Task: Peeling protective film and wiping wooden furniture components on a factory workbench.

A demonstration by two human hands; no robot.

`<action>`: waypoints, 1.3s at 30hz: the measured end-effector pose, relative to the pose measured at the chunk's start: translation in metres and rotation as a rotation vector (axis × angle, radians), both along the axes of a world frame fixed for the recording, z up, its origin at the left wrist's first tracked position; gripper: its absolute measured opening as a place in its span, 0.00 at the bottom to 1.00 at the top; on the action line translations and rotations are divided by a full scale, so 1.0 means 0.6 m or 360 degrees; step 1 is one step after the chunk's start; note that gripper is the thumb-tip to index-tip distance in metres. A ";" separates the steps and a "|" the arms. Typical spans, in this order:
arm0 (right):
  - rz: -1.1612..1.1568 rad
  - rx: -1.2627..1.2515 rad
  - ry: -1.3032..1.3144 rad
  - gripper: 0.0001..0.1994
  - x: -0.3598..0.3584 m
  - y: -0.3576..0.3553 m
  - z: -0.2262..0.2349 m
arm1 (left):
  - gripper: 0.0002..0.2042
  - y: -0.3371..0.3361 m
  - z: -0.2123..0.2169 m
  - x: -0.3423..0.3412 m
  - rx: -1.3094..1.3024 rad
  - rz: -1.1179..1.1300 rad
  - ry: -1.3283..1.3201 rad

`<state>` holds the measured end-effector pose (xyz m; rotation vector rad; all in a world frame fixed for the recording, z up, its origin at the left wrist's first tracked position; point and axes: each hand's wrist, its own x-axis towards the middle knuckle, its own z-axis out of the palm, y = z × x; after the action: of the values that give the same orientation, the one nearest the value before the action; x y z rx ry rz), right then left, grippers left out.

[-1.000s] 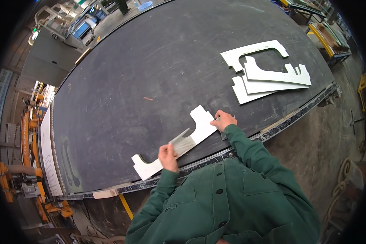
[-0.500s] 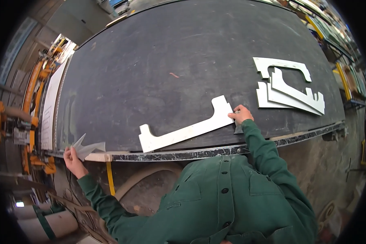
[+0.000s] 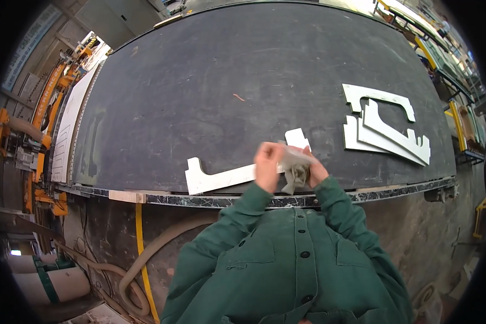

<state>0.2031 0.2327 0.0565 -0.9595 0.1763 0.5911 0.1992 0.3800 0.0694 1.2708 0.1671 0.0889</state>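
Cloth: a grey rag (image 3: 296, 168), bunched between both hands over the near edge of the tabletop (image 3: 200, 97).
Left hand (image 3: 267, 166): fingers clamped on the rag's upper edge.
Right hand (image 3: 314, 171): fingers closed on its other side, perhaps to fold it.
White panel (image 3: 221, 177): lies flat under the hands, within reach.
Stack: more white cutouts (image 3: 386, 129) well apart, to the right.
Room: workshop, orange machinery (image 3: 16, 135) at left.
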 end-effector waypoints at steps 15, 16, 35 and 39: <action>0.0084 -0.0346 -0.0135 0.16 0.012 -0.074 -0.010 | 0.12 0.113 -0.092 0.022 0.1881 -0.0301 -0.0445; 0.0014 -0.0299 -0.0181 0.14 0.016 -0.066 -0.010 | 0.12 0.127 -0.099 0.022 0.1881 -0.0303 -0.0439; 0.0870 -0.2346 -0.1097 0.28 0.053 0.041 -0.063 | 0.05 0.173 -0.134 0.058 0.2078 -0.0852 -0.1075; 0.1009 -0.2419 -0.1289 0.31 0.049 0.044 -0.065 | 0.06 0.176 -0.131 0.062 0.2197 -0.1005 -0.1148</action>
<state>0.2325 0.2592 0.0174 -2.7080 -0.5264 0.5321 0.2366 0.4854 -0.0090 2.4874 -1.1002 0.1132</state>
